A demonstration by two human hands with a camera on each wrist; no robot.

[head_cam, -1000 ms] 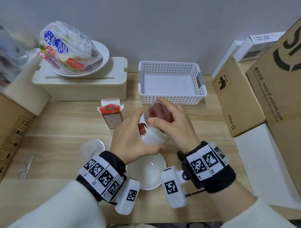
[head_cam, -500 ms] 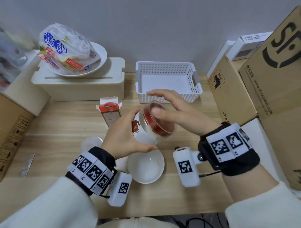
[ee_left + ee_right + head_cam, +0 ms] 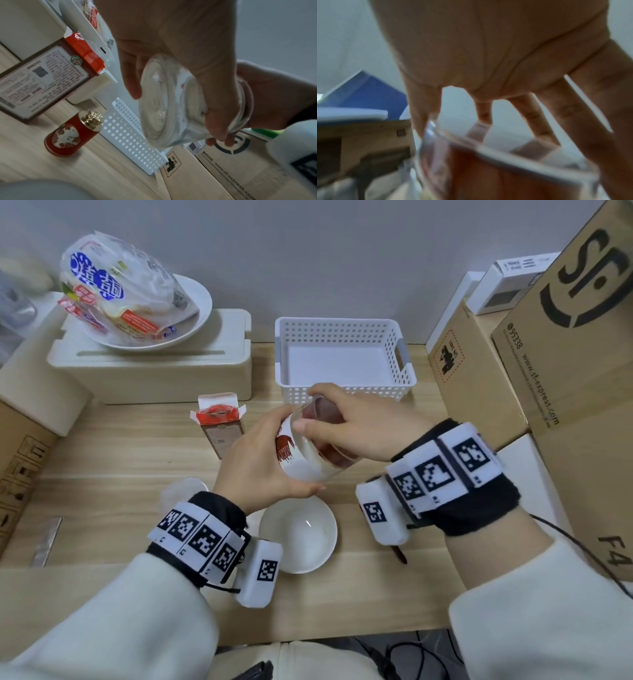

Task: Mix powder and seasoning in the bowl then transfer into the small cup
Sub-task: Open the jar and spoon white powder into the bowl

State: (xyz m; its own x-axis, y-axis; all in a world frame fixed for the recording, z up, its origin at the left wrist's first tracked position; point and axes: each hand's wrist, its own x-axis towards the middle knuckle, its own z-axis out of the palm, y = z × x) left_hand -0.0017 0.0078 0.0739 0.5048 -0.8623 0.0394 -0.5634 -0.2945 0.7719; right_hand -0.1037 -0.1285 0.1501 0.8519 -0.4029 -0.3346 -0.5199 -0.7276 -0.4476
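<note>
My left hand [image 3: 255,463] grips a clear jar [image 3: 301,462] of white powder with a red label, tilted above the white bowl [image 3: 298,534]. My right hand [image 3: 352,424] wraps its fingers and thumb round the jar's clear lid [image 3: 330,419]. The left wrist view looks up at the jar's base [image 3: 163,102]. In that view a red seasoning shaker [image 3: 72,135] with a gold cap stands on the table; the head view hides it behind my hands. The small clear cup [image 3: 183,491] sits left of the bowl, partly behind my left wrist.
An open red carton [image 3: 222,426] stands behind my left hand. A white perforated basket [image 3: 346,361] is at the back centre. A plate with a plastic bag [image 3: 113,292] rests on a cream box. Cardboard boxes [image 3: 548,371] line the right side.
My right wrist has swung out to the right while its fingers stay round the lid. The jar is tilted further, its lid end pointing right.
</note>
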